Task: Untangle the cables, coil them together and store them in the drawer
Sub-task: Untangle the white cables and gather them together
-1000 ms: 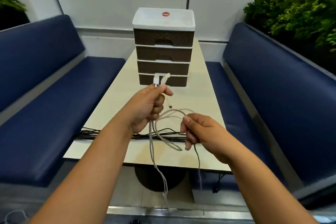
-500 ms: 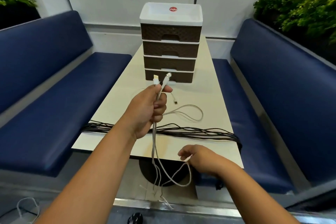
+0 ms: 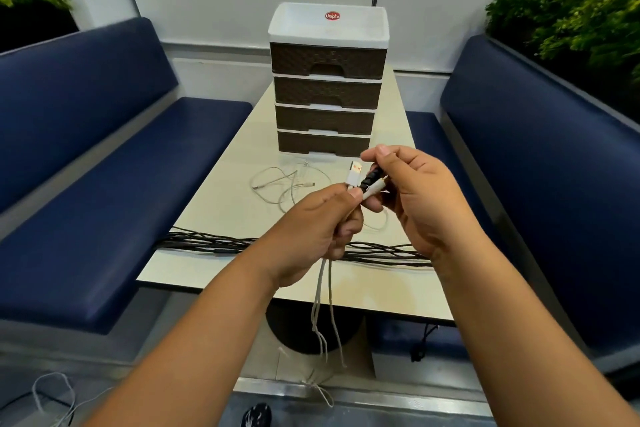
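Observation:
My left hand grips two white cables near their plugs; a white USB plug sticks up above my fingers. The cables hang down past the table's front edge. My right hand pinches a black cable plug and holds it against the white plugs. More thin white cable lies in loose loops on the table behind my hands. A bundle of black cables stretches across the table near its front. The brown drawer unit with a white top stands at the far end, all drawers closed.
The cream table runs between two blue benches. Green plants stand behind the right bench. A loose white cable lies on the floor at the lower left.
My right hand rose from below the table edge to the plugs and now pinches a black plug there. My left hand moved right, still holding the white cables.

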`<state>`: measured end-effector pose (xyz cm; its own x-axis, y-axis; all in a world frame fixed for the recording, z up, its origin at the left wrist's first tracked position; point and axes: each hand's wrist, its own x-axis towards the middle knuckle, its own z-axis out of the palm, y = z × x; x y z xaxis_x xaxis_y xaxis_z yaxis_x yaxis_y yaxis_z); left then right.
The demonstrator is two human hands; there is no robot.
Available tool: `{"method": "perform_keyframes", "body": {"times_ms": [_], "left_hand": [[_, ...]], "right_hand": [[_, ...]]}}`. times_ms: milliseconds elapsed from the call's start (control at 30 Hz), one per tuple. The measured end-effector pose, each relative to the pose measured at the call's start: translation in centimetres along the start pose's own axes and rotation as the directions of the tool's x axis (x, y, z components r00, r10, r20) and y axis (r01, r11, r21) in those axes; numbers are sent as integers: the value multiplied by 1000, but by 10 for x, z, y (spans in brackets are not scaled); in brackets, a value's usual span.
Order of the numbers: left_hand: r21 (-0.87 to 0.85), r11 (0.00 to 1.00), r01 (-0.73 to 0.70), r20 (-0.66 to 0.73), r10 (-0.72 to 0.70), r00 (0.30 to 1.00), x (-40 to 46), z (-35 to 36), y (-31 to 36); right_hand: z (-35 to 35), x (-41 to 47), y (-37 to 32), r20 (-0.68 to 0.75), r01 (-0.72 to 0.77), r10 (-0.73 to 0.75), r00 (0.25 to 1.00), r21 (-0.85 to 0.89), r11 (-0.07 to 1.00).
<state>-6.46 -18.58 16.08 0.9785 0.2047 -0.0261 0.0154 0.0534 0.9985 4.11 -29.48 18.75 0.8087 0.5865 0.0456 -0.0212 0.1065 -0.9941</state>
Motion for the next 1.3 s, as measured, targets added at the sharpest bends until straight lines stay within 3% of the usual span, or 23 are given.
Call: {"method": "perform_keyframes", "body": {"times_ms": [200, 333, 533, 667, 867, 1000, 1300], "left_hand": [[-213, 973, 90, 62, -79, 995, 2, -2, -3], [-166, 983, 77, 42, -71, 997, 4, 1, -1], [-195, 980, -29, -162, -3, 987, 13, 3, -3], [-117, 993, -34, -152, 16, 988, 16, 2, -2], [-8, 997, -82, -121, 81, 989, 17, 2, 0], [-15, 999, -43, -46, 42, 998, 19, -3, 1], [-54, 998, 16, 14, -15, 1000, 28, -25, -2]], "right_hand": [[-1, 1, -5, 94, 6, 15, 995, -218, 976], [-4, 4, -8, 146, 21, 27, 989, -317, 948], [6, -5, 9, -75, 10, -24, 997, -179, 984], [13, -7, 17, -98, 112, -130, 987, -173, 979], [12, 0, 13, -174, 123, -139, 975, -103, 987], [14, 9, 12, -256, 118, -114, 960, 1, 993], [24, 34, 13, -62, -44, 60, 996, 233, 972]]}}
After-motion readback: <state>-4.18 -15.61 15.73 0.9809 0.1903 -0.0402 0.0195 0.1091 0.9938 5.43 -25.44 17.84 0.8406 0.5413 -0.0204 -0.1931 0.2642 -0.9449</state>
